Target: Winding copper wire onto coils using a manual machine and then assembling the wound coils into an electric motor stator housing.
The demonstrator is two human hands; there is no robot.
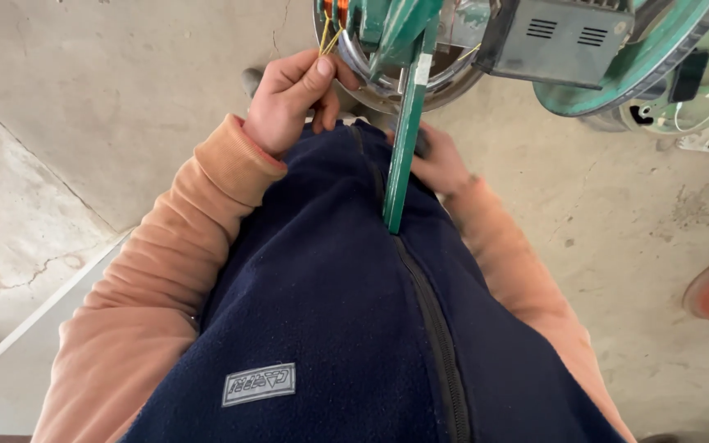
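My left hand point(293, 97) curled with thumb pressed on the shiny metal ring point(353, 51), thin yellow wires point(327, 37) just above it, green bar point(408, 131) between my hands, my right hand point(441, 160) half hidden behind the bar, grip unclear, grey box point(555, 37) beyond.

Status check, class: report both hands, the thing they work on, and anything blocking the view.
Left hand grips metal ring of green machine. Right hand half hidden behind green bar. Navy vest blocks view below.

Navy fleece vest point(330, 312), peach sleeves point(149, 279), green metal bar point(404, 139), grey concrete floor point(84, 98)
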